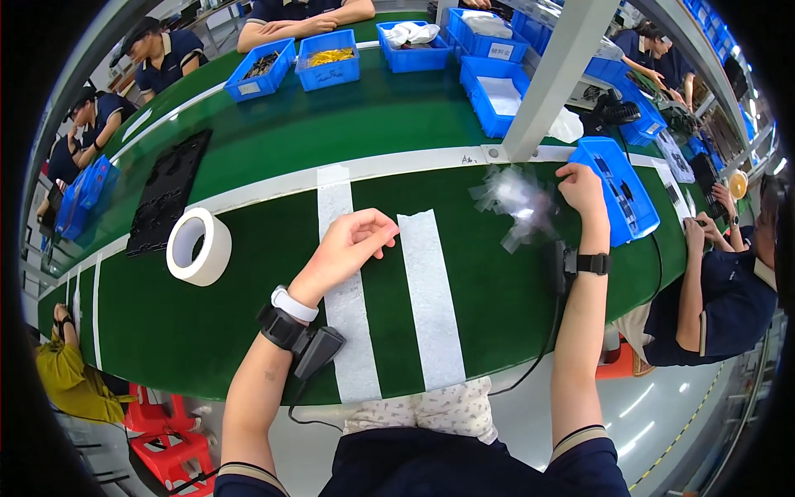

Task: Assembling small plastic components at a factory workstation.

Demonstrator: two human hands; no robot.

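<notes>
Bright, even overhead light with soft shadows; glare on the grey floor [662, 398] at lower right. Fisheye bending curves edges, corners are black, and the clear plastic [515, 203] at centre right looks possibly motion-blurred.
</notes>
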